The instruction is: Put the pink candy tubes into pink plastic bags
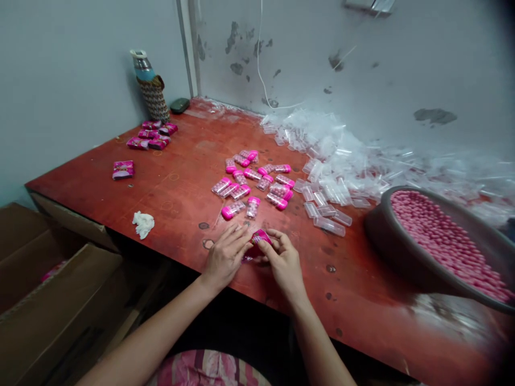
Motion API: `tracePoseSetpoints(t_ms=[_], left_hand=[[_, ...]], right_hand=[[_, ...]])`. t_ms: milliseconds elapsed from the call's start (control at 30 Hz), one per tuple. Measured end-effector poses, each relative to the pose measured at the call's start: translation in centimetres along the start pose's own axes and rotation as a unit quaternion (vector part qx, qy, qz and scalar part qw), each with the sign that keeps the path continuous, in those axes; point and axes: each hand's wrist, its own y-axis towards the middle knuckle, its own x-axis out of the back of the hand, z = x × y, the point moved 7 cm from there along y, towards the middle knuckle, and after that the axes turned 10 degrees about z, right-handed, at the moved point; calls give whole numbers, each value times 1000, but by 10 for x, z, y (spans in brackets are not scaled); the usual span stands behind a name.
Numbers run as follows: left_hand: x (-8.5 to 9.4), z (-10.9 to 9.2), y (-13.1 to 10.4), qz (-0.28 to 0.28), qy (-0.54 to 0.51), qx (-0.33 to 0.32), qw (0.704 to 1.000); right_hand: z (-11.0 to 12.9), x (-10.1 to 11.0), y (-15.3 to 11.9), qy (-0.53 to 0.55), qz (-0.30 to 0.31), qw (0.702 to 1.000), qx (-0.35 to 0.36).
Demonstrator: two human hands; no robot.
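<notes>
Near the table's front edge, my left hand (227,253) and my right hand (285,259) meet around a small bright pink printed packet (260,236). Both hands have their fingers closed on it, the right thumb lying across its face. Part of the packet is hidden by the fingers. Just beyond my hands lies a loose group of clear tubes with pink caps (240,192), filled with pink balls. The nearest filled tube (252,207) is a short way past my fingertips.
Clear plastic tubes (330,190) are heaped along the back right. A grey basin (374,236) of pink balls (446,241) stands at right. Pink packets (148,134), a bottle in a woven sleeve (152,96) and crumpled white tissue (143,224) lie left. A cardboard box (80,289) sits below.
</notes>
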Motion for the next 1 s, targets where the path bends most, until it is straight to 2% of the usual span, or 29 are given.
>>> tracePoseSetpoints(t_ms=[100, 167, 333, 400, 467, 533, 567, 633, 700, 733, 767, 833, 867, 933, 1000], left_hand=[[7, -5, -2, -22, -134, 48, 990], [12, 0, -3, -27, -234, 109, 966], [-4, 14, -7, 100, -434, 225, 866], [-6, 20, -11, 103, -468, 251, 841], [-5, 27, -17, 74, -491, 269, 826], [-1, 34, -24, 35, -514, 281, 810], [1, 37, -27, 13, -523, 285, 803], [5, 41, -31, -25, -533, 287, 796], [8, 42, -31, -54, -534, 281, 796], [9, 41, -30, -66, -534, 275, 797], [9, 39, -29, -75, -535, 267, 798], [9, 33, -24, -88, -538, 244, 802], [8, 29, -22, -90, -540, 234, 803], [7, 23, -20, -78, -544, 224, 805], [4, 19, -20, -31, -543, 229, 807]], right_hand=[[2, -2, 9, 78, 6, 997, 8], [3, -4, 13, 97, 15, 995, -7], [9, -14, 19, 76, 72, 994, -41], [12, -14, 22, 46, 76, 995, -42], [12, -10, 24, -12, 66, 997, -30], [13, -3, 26, -130, 45, 990, -3], [15, 0, 27, -208, 32, 977, 17], [21, 1, 25, -354, 7, 933, 63], [28, -1, 22, -417, -14, 903, 103], [31, -3, 20, -403, -21, 908, 113], [33, -6, 18, -360, -15, 926, 112], [29, -15, 18, -216, 33, 973, 79], [26, -21, 19, -136, 65, 987, 56], [21, -33, 19, -18, 111, 993, 20], [18, -38, 19, 24, 124, 992, 2]])
